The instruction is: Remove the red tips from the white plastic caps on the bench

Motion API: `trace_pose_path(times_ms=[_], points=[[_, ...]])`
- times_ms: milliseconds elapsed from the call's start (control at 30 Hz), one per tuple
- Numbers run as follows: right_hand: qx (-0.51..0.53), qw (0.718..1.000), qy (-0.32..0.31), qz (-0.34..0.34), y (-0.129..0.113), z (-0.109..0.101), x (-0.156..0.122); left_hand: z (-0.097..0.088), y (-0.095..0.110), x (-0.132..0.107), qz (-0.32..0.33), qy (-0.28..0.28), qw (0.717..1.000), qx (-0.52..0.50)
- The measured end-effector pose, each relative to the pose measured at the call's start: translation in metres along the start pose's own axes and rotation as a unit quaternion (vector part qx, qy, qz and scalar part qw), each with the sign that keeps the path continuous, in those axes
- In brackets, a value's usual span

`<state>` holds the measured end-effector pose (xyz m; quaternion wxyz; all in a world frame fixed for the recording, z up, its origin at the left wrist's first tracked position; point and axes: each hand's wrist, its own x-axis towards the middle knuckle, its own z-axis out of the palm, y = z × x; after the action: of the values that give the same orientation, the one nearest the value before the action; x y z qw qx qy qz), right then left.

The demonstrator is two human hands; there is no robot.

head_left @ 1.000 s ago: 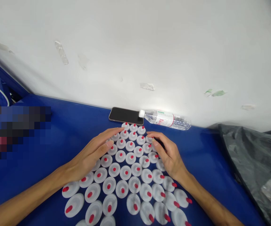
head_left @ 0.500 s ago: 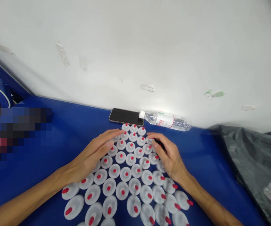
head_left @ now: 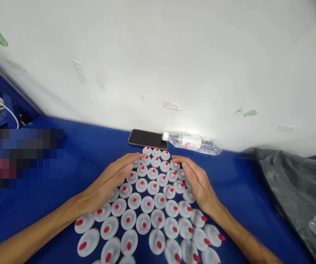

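Many translucent white round caps (head_left: 147, 204) with red tips stand in a closely set group on the blue table. My left hand (head_left: 105, 182) rests along the group's left side, open, its fingers stretched forward. Its fingertips lie beside the far-left caps, and the palm partly hides a few. Along the right side lies my right hand (head_left: 198, 179), also open, with fingers and thumb reaching toward the far-right caps. It covers parts of several caps there; whether the fingertips touch them I cannot tell.
Behind the caps a black-screened phone (head_left: 148, 139) lies flat, beside a clear plastic bottle (head_left: 192, 142) on its side along the white wall (head_left: 158, 55). A dark grey plastic bag (head_left: 287, 183) lies at the right. A pixelated patch covers the left edge.
The view has shifted slightly. My right thumb has moved up closer to its fingers, and the dark gap seen beneath that hand no longer shows. The left hand has barely moved.
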<state>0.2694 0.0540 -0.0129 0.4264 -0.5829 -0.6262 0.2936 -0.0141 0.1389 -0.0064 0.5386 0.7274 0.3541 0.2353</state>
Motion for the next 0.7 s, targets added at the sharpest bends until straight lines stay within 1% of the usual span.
trace_pose_path(times_ms=[133,200,400,600,700], points=[[0.042,0.999,0.002,0.013,0.007,-0.001,0.000,-0.001,0.000,0.001,-0.027,-0.003,0.999,-0.027],[0.069,0.997,0.002,0.016,0.011,-0.001,0.000,-0.001,0.000,0.001,-0.029,-0.003,0.999,-0.036],[0.125,0.991,0.018,0.035,0.017,0.002,0.001,-0.003,-0.002,0.001,-0.001,-0.005,0.998,-0.064],[0.122,0.992,0.030,0.024,0.015,0.002,0.001,-0.003,-0.003,0.001,0.018,0.014,0.998,-0.067],[0.145,0.988,0.041,0.031,0.013,0.004,0.001,-0.004,-0.002,0.001,0.028,0.015,0.997,-0.069]])
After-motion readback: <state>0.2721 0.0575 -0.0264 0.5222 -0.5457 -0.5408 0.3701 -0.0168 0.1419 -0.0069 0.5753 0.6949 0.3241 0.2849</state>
